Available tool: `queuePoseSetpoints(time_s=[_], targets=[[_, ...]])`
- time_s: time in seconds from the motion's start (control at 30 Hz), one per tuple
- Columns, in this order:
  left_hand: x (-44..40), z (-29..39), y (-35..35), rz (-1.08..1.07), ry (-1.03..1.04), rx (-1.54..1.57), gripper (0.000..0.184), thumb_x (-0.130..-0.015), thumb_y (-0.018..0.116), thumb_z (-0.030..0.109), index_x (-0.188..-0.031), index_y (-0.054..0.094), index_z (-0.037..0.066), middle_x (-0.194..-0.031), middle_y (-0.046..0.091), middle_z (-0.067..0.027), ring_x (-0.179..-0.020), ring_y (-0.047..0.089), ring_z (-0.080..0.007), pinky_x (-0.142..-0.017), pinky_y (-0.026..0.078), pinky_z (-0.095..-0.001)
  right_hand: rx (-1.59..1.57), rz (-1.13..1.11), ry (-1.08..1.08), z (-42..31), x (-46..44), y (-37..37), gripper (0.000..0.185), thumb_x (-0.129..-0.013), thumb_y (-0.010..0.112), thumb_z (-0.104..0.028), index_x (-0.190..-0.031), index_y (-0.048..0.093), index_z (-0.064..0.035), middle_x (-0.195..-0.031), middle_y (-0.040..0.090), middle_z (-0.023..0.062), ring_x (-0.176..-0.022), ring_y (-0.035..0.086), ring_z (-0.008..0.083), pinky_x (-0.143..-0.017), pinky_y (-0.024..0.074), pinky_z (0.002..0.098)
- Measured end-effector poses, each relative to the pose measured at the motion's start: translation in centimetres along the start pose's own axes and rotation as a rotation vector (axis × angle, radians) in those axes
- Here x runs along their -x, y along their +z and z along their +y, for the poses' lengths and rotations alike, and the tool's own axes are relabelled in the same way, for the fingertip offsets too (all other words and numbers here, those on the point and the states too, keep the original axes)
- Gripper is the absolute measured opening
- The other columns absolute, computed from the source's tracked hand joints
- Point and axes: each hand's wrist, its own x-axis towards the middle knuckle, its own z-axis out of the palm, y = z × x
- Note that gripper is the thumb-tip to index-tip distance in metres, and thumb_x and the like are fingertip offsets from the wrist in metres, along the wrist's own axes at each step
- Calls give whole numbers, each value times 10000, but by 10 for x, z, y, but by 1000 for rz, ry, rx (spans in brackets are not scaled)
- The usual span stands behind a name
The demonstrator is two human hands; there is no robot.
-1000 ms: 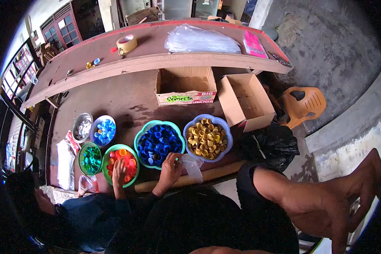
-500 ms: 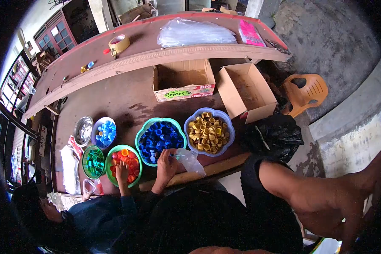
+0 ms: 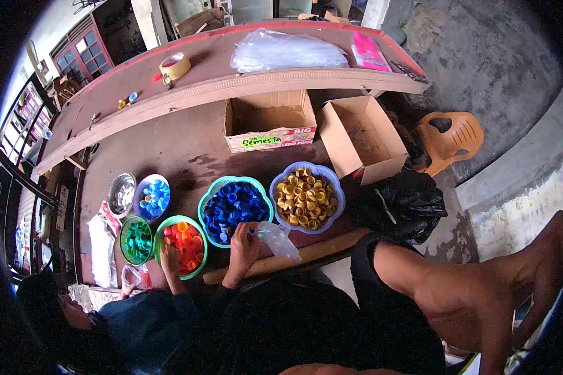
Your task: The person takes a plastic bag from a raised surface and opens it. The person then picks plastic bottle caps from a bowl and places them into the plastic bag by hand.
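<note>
My left hand [image 3: 243,251] is closed in a pinch on a clear plastic bag [image 3: 279,239], which hangs off to the right of the fingers. It is at the near rim of a mint-green basket [image 3: 200,215] of dark blue bottle caps [image 3: 234,209]. Right of that stands a lavender basket [image 3: 342,197] of mustard-yellow caps [image 3: 305,197]. My right hand [image 3: 481,294] looms large at the right, close to the camera. Its fingers are spread apart, with their tips partly lost at the dark image edge, and nothing shows in them.
At left, a co-worker's hand [image 3: 171,259] touches a green basket [image 3: 200,269] of red-orange caps. Bowls of green, light blue and whitish caps stand beyond. Two cardboard boxes [image 3: 270,140], a black plastic bag [image 3: 406,203] and an orange chair [image 3: 453,140] are farther right. A raised shelf [image 3: 213,72] crosses behind.
My right hand's fingers have shifted upward and spread wider. The co-worker's hand has moved left and slightly down at the red caps. My left hand keeps its hold on the plastic bag.
</note>
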Motion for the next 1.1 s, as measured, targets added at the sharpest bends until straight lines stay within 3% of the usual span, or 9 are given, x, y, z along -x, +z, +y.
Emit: queuePoseSetpoints(time_s=[0.37,0.6,0.73,1.03,1.1], targets=[[-1,-1,-2,-16,-30,16,232,-774,555,-49,-1002,569,-8,-897,602,-173,-779,587,-341,-660,471,-396,2,21,149,-12,-3,-2,270,-972,435,-305,-1026,406,-42,-844,508,79,-661,556,113,-606,579,337],[-2,2,0,-24,-44,-25,222,-792,606,7,-1013,589,1,-918,614,-147,-758,604,-322,-646,492,-369,-12,45,222,-16,0,1,300,-978,419,-335,-1018,410,-38,-846,506,84,-672,557,119,-616,575,361],[2,5,-1,-21,-22,-26,254,-767,546,-57,-1014,570,-7,-899,577,-163,-711,589,-316,-617,471,-382,-16,73,301,-17,0,5,319,-981,410,-352,-1013,412,-35,-847,505,86,-679,558,122,-621,573,375],[3,7,-3,7,3,6,230,-791,534,-47,-1017,568,-12,-899,582,-166,-699,582,-314,-609,469,-375,-147,-77,596,-33,-14,-9,340,-982,384,-385,-1005,422,-48,-897,508,120,-733,569,187,-689,536,480],[3,6,-3,2,1,-24,218,-793,533,-46,-1007,566,-14,-905,584,-168,-702,584,-317,-609,470,-378,-114,-66,561,-34,-12,-7,332,-981,388,-385,-1006,426,-56,-913,509,125,-745,572,201,-704,531,490]])
